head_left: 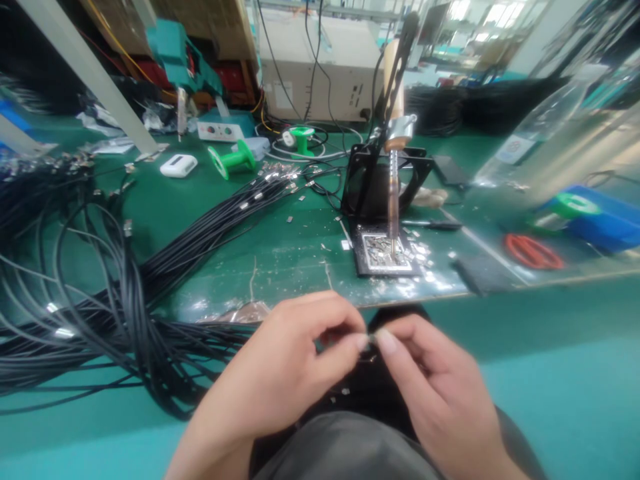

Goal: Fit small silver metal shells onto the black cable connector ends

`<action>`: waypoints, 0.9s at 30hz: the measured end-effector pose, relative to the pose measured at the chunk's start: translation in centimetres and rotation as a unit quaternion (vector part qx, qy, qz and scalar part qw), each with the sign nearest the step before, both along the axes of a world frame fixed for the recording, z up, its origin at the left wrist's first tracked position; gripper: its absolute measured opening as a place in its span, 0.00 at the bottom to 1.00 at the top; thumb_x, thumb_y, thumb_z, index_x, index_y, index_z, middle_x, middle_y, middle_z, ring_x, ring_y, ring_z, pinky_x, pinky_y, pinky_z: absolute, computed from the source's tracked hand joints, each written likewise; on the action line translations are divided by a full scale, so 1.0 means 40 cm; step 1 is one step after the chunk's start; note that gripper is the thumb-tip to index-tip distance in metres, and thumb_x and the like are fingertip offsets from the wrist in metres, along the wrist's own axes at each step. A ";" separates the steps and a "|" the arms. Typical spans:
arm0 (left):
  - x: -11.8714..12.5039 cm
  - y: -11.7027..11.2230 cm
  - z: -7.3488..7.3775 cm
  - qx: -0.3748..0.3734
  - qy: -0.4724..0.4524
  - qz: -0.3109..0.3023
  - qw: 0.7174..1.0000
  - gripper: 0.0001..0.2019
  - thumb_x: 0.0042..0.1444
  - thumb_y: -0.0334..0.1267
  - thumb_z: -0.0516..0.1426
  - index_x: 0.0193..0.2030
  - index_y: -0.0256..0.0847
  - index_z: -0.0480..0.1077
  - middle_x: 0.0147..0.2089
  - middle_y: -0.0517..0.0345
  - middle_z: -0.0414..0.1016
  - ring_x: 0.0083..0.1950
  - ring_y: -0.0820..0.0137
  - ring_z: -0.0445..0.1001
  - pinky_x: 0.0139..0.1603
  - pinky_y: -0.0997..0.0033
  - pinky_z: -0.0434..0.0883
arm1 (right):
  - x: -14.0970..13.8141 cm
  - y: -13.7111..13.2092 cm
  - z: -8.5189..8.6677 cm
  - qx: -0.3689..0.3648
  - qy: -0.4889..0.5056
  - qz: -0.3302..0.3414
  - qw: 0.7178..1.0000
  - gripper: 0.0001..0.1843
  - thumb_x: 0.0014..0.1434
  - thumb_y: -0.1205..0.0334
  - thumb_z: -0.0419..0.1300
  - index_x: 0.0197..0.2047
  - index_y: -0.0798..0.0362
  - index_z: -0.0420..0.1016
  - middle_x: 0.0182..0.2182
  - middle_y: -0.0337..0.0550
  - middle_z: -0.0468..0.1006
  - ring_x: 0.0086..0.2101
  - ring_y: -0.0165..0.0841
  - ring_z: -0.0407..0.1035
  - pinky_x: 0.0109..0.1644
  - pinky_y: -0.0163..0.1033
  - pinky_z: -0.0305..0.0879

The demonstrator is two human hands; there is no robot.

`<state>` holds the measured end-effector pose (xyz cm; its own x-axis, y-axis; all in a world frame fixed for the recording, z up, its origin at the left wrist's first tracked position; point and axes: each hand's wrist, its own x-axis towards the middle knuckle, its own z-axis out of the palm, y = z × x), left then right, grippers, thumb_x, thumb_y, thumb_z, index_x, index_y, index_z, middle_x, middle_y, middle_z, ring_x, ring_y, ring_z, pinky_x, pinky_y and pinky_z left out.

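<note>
My left hand (300, 360) and my right hand (440, 380) meet above my lap, just off the front edge of the green workbench (210, 287). Thumb and forefinger of each hand are pinched together, tip to tip. Between them sits something tiny and pale, too small and blurred to name. Ahead on the bench, a soldering iron (393, 193) hangs upright in a black stand, its tip over a small square tray (367, 253) of little metal pieces. Left of my hands lies a big bundle of black cables (135, 300) with small metal ends.
Green spools (233, 160) stand at the back near a control box (220, 128). On the right are a clear bottle (535, 133), a blue box (607, 220), a red-orange coil (533, 251) and a dark pad (483, 275). Small metal bits lie scattered around the tray.
</note>
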<state>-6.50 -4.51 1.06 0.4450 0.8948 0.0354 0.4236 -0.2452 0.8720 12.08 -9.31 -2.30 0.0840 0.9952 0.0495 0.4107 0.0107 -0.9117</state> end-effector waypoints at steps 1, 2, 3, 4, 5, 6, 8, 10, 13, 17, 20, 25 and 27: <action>0.001 0.001 0.001 -0.004 -0.003 0.000 1.000 0.08 0.65 0.29 0.62 0.35 0.44 0.77 0.34 0.71 0.77 0.36 0.80 0.71 0.38 0.83 0.65 | 0.000 -0.001 0.000 0.000 0.000 0.001 1.000 0.19 0.72 0.48 0.58 0.32 0.48 0.77 0.23 0.35 0.71 0.23 0.29 0.60 0.25 0.35 0.58; 0.002 0.001 0.002 -0.008 -0.006 0.000 1.000 0.08 0.64 0.28 0.62 0.35 0.43 0.77 0.33 0.71 0.76 0.35 0.80 0.71 0.37 0.83 0.65 | 0.000 -0.001 0.000 -0.002 0.001 0.002 1.000 0.19 0.72 0.48 0.58 0.32 0.48 0.77 0.24 0.35 0.71 0.23 0.29 0.60 0.26 0.35 0.58; 0.003 0.001 0.003 -0.012 -0.010 0.001 1.000 0.08 0.64 0.28 0.61 0.34 0.43 0.77 0.33 0.71 0.76 0.34 0.81 0.71 0.36 0.83 0.65 | 0.000 -0.002 0.000 -0.006 0.003 0.001 1.000 0.19 0.72 0.48 0.58 0.32 0.48 0.78 0.24 0.35 0.72 0.23 0.29 0.61 0.26 0.35 0.58; 0.003 0.001 0.004 -0.019 -0.013 0.002 1.000 0.09 0.64 0.27 0.61 0.34 0.43 0.77 0.32 0.71 0.76 0.34 0.81 0.70 0.36 0.83 0.65 | -0.001 -0.003 0.000 -0.011 0.007 -0.001 1.000 0.19 0.72 0.48 0.59 0.32 0.48 0.78 0.24 0.35 0.72 0.24 0.29 0.61 0.26 0.35 0.58; 0.003 0.000 0.004 -0.025 -0.015 0.004 1.000 0.09 0.63 0.27 0.61 0.33 0.43 0.77 0.32 0.71 0.76 0.34 0.81 0.70 0.35 0.84 0.65 | -0.001 -0.003 0.000 -0.016 0.012 -0.003 1.000 0.19 0.71 0.47 0.59 0.32 0.48 0.78 0.24 0.36 0.72 0.24 0.29 0.60 0.26 0.35 0.58; 0.002 0.000 0.005 -0.032 -0.018 0.007 0.999 0.09 0.63 0.27 0.61 0.33 0.42 0.78 0.32 0.71 0.76 0.33 0.81 0.70 0.35 0.84 0.65 | -0.001 -0.003 0.001 -0.023 0.019 -0.006 1.000 0.19 0.71 0.47 0.59 0.32 0.48 0.78 0.24 0.36 0.72 0.24 0.29 0.60 0.26 0.34 0.58; 0.001 -0.001 0.005 -0.047 -0.022 0.011 0.999 0.08 0.63 0.28 0.62 0.33 0.42 0.78 0.31 0.71 0.76 0.33 0.81 0.69 0.33 0.84 0.64 | 0.001 0.001 0.002 -0.034 0.038 -0.006 0.999 0.19 0.70 0.46 0.60 0.32 0.48 0.78 0.24 0.36 0.72 0.24 0.29 0.59 0.26 0.34 0.58; 0.000 0.000 0.003 -0.061 -0.026 0.014 0.998 0.08 0.63 0.29 0.62 0.33 0.42 0.78 0.31 0.71 0.76 0.32 0.81 0.69 0.32 0.85 0.64 | 0.004 0.008 0.004 -0.043 0.060 0.015 0.997 0.20 0.70 0.46 0.61 0.31 0.49 0.77 0.23 0.36 0.69 0.23 0.29 0.58 0.26 0.34 0.57; 0.000 0.002 0.000 -0.084 -0.031 0.016 0.996 0.07 0.63 0.30 0.62 0.33 0.42 0.78 0.30 0.71 0.76 0.32 0.80 0.69 0.32 0.85 0.64 | 0.009 0.018 0.003 -0.058 0.103 0.054 0.992 0.21 0.70 0.45 0.61 0.30 0.51 0.76 0.21 0.34 0.64 0.22 0.28 0.55 0.24 0.33 0.54; 0.001 0.006 -0.003 -0.113 -0.035 0.018 0.993 0.07 0.63 0.31 0.61 0.32 0.41 0.78 0.29 0.70 0.75 0.31 0.80 0.68 0.31 0.85 0.63 | 0.012 0.020 -0.006 -0.084 0.151 0.064 0.983 0.22 0.71 0.45 0.60 0.31 0.52 0.73 0.21 0.31 0.60 0.23 0.27 0.51 0.24 0.32 0.50; 0.002 0.008 -0.003 -0.134 -0.043 0.019 0.990 0.07 0.62 0.31 0.61 0.32 0.41 0.78 0.27 0.70 0.73 0.29 0.80 0.65 0.29 0.84 0.62 | 0.013 0.017 -0.012 -0.098 0.162 0.065 0.980 0.22 0.72 0.44 0.60 0.31 0.52 0.72 0.22 0.31 0.59 0.23 0.27 0.50 0.25 0.33 0.49; -0.001 0.012 -0.004 -0.149 -0.050 0.011 0.987 0.07 0.62 0.33 0.61 0.32 0.40 0.77 0.26 0.70 0.70 0.28 0.80 0.63 0.27 0.84 0.60 | 0.014 0.016 -0.011 -0.110 0.182 0.066 0.975 0.23 0.72 0.44 0.61 0.31 0.51 0.71 0.22 0.31 0.58 0.24 0.27 0.49 0.25 0.33 0.48; -0.002 0.013 -0.005 -0.152 -0.052 0.008 0.987 0.08 0.63 0.34 0.61 0.32 0.40 0.78 0.26 0.69 0.71 0.28 0.80 0.63 0.27 0.83 0.61 | 0.012 0.017 -0.010 -0.112 0.185 0.065 0.974 0.23 0.72 0.44 0.61 0.31 0.51 0.71 0.22 0.30 0.58 0.24 0.27 0.49 0.25 0.34 0.48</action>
<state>-6.58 -3.97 0.86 0.4396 0.8777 -0.1908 0.3297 0.0400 0.9432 12.58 -8.62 -2.69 -0.0719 0.9810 -0.1802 0.0615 -0.1759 -0.9825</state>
